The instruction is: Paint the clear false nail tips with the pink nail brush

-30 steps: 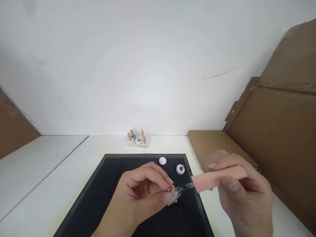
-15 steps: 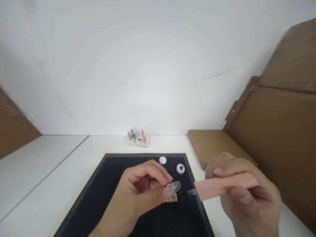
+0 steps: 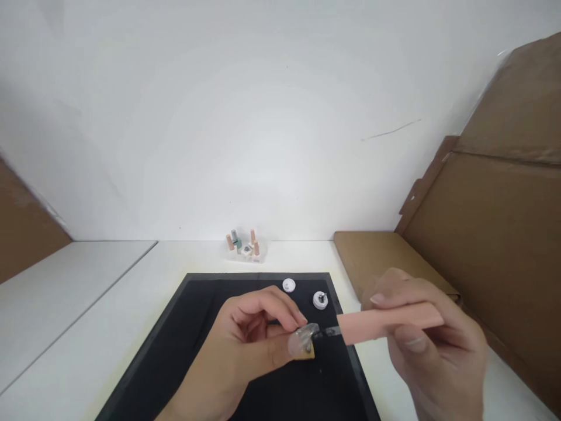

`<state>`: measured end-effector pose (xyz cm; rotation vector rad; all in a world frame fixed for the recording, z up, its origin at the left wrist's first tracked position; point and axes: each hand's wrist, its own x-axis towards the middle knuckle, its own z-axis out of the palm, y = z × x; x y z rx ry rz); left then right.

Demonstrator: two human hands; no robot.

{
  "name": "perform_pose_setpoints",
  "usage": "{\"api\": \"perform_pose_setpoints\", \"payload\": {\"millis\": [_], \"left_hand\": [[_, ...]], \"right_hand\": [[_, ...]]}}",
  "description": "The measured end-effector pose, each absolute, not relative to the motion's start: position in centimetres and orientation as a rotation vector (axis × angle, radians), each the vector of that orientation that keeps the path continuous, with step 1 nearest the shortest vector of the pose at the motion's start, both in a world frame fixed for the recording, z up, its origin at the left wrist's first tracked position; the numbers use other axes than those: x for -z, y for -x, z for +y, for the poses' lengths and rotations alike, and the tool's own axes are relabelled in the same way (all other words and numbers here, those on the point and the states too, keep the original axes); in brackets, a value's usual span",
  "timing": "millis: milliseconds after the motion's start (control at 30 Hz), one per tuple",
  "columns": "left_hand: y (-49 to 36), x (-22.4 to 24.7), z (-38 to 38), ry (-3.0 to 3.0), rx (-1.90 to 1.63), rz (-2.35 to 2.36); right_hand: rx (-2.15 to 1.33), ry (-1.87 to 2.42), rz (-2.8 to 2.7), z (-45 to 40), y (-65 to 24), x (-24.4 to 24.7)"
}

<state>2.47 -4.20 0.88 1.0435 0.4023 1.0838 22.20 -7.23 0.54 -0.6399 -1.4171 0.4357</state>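
Observation:
Over the black mat, my left hand is closed, with a clear false nail at the tips of its thumb and index finger. My right hand grips the pink cap of a nail polish brush, held almost level. The dark, wet-looking bristles touch or nearly touch the free end of the false nail; I cannot tell which. Just below the nail, partly covered by my left thumb, lies a small yellowish block with a metal piece on it.
A white round jar with dark bits and a small white lid are on the mat's far right. Behind it, a clear holder carries several polish bottles. Cardboard lies to the right, below a white wall.
My right hand has moved slightly left and up, bringing the brush tip to the end of the false nail. The left hand has hardly moved.

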Motion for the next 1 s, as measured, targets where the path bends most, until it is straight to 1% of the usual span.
{"api": "perform_pose_setpoints", "payload": {"millis": [333, 500, 733, 1000], "left_hand": [[-2.2, -0.8, -4.3, -1.052, -1.102, 0.44], [-2.2, -0.1, -4.3, -1.145, -1.158, 0.465], [-2.7, -0.3, -4.2, -1.278, -1.225, 0.484], [-2.8, 0.2, -5.0, -1.19, -1.257, 0.52]], "right_hand": [[-0.43, 0.63, -1.393, -7.0, -22.6, -0.1], [-0.419, 0.65, -1.347, -7.2, -22.4, -0.2], [-0.419, 0.658, -1.442, -7.3, -22.0, -0.7], [-0.413, 0.652, -1.428, -7.1, -22.3, -0.6]]}}
